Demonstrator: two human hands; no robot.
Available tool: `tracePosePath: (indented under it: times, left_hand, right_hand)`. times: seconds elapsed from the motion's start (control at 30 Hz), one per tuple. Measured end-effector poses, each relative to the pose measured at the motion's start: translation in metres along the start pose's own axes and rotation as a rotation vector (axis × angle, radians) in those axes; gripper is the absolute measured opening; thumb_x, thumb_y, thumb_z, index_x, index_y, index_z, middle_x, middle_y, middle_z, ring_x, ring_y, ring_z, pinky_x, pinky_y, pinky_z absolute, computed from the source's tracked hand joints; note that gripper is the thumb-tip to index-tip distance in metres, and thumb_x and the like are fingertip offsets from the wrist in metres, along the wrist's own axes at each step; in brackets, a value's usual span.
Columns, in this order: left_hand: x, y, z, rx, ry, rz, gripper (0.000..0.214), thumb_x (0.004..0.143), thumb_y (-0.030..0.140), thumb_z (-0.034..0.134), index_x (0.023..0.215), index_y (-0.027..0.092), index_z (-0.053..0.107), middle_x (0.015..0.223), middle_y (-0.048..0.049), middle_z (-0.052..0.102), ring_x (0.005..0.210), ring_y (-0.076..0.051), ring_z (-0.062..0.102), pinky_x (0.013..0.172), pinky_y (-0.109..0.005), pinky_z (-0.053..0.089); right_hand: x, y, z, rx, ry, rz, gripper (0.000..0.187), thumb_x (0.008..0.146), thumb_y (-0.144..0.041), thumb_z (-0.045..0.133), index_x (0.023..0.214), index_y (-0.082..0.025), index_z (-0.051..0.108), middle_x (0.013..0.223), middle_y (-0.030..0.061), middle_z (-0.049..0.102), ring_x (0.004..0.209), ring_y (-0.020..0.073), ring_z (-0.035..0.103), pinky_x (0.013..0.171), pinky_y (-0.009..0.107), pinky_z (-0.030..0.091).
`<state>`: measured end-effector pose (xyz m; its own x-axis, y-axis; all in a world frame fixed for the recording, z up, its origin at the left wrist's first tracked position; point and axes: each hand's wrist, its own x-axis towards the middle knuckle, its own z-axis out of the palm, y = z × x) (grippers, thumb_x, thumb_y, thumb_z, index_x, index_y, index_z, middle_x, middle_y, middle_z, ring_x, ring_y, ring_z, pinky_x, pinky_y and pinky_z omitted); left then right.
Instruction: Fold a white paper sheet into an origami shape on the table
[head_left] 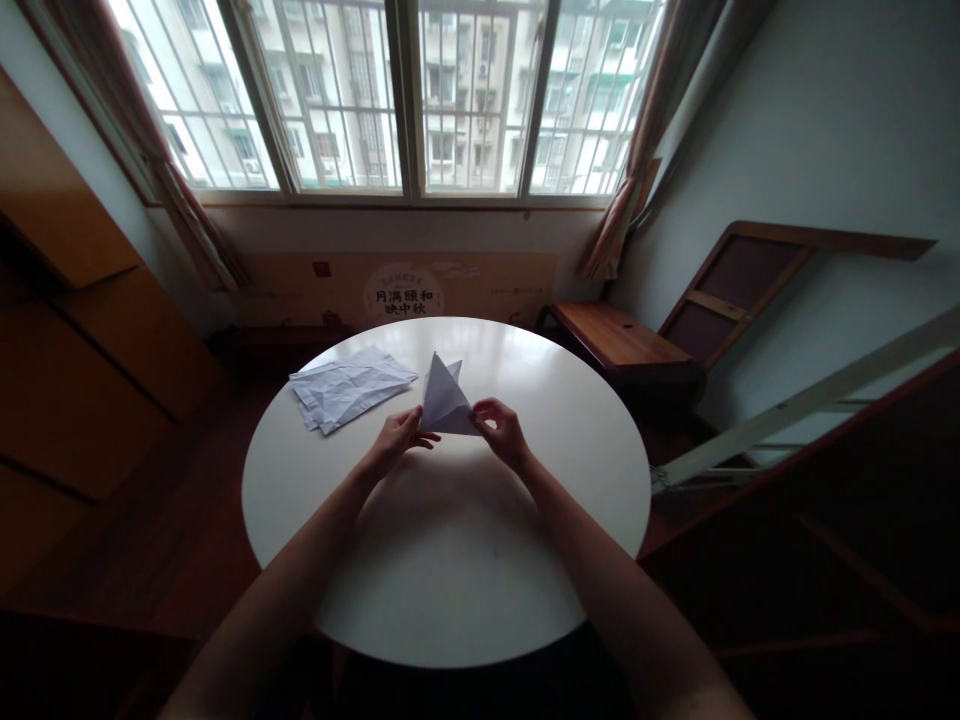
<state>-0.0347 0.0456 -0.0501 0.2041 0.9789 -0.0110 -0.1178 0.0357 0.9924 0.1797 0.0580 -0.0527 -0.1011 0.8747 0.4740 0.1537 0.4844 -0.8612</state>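
Note:
A folded sheet of white paper, with pointed flaps rising at its top, is held up over the round white table. My left hand pinches its left lower corner between thumb and forefinger, the other fingers spread below. On the opposite side, my right hand has thumb and fingertips closed on the right corner. To the left of my left hand lies a loose stack of creased white paper sheets on the table.
The round table has a smooth, glossy top. A low wooden bench stands beyond its right edge, and a brown-framed panel leans on the wall. Wooden cabinets are on the left; a barred window is ahead.

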Motion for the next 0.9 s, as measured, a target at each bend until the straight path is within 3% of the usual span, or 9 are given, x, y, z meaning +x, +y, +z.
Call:
tracePosePath:
  times: [0.17,0.3,0.43,0.53,0.67,0.8,0.9]
  left_hand:
    - [-0.004,0.004,0.002,-0.1,-0.048,-0.073,0.051,0.076,0.056,0.066,0.099,0.01,0.063,0.077,-0.01,0.071,0.068,-0.023,0.071,0.067,-0.035,0.057]
    - [-0.007,0.007,0.004,-0.16,-0.06,-0.081,0.051,0.075,0.053,0.068,0.1,0.009,0.065,0.08,-0.0122,0.072,0.076,-0.024,0.071,0.08,-0.04,0.055]
    - [-0.007,0.007,0.005,-0.171,-0.08,-0.038,0.05,0.073,0.049,0.072,0.101,0.008,0.065,0.089,-0.0137,0.073,0.082,-0.024,0.07,0.087,-0.042,0.053]
    - [-0.005,0.005,0.003,-0.165,-0.065,-0.008,0.05,0.072,0.046,0.074,0.103,0.007,0.065,0.09,-0.0135,0.072,0.081,-0.022,0.07,0.086,-0.041,0.053]
    - [-0.001,0.0,0.002,-0.123,0.0,0.043,0.055,0.068,0.045,0.077,0.108,0.009,0.065,0.094,-0.0132,0.072,0.079,-0.022,0.069,0.077,-0.039,0.056]
    - [0.0,-0.002,0.002,-0.041,0.078,0.1,0.054,0.064,0.047,0.079,0.101,0.009,0.068,0.096,-0.0142,0.071,0.075,-0.022,0.068,0.066,-0.034,0.057]
    - [-0.001,-0.001,0.003,-0.075,0.058,0.095,0.056,0.065,0.046,0.079,0.107,0.01,0.067,0.102,-0.0148,0.07,0.079,-0.023,0.068,0.066,-0.034,0.057]
  right_hand:
    - [-0.007,-0.006,0.006,-0.038,-0.141,-0.038,0.029,0.081,-0.043,0.06,0.093,-0.017,0.064,0.086,0.0048,0.069,0.084,0.0198,0.063,0.077,0.033,0.05]
    - [-0.009,-0.01,0.006,-0.089,-0.184,-0.069,0.028,0.083,-0.042,0.058,0.086,-0.017,0.067,0.085,0.0054,0.068,0.083,0.0199,0.063,0.076,0.032,0.05]
    - [-0.009,-0.012,0.005,-0.079,-0.231,-0.168,0.023,0.083,-0.037,0.058,0.087,-0.017,0.07,0.106,0.011,0.067,0.095,0.0214,0.063,0.083,0.034,0.049]
    - [-0.009,-0.011,0.005,-0.132,-0.266,-0.196,0.02,0.083,-0.032,0.057,0.087,-0.018,0.071,0.11,0.0118,0.066,0.1,0.0226,0.061,0.085,0.035,0.048]
    - [-0.006,-0.005,0.004,-0.228,-0.285,-0.244,0.018,0.082,-0.03,0.06,0.072,-0.019,0.071,0.083,0.0078,0.068,0.091,0.0227,0.06,0.086,0.037,0.046]
    - [-0.006,0.004,0.006,-0.266,-0.229,-0.299,0.015,0.079,-0.033,0.066,0.071,-0.022,0.072,0.103,0.009,0.066,0.109,0.0259,0.053,0.094,0.041,0.041]
    - [-0.008,0.009,0.006,-0.316,-0.201,-0.264,0.014,0.078,-0.033,0.067,0.07,-0.023,0.073,0.111,0.0091,0.062,0.116,0.0274,0.047,0.098,0.043,0.038]
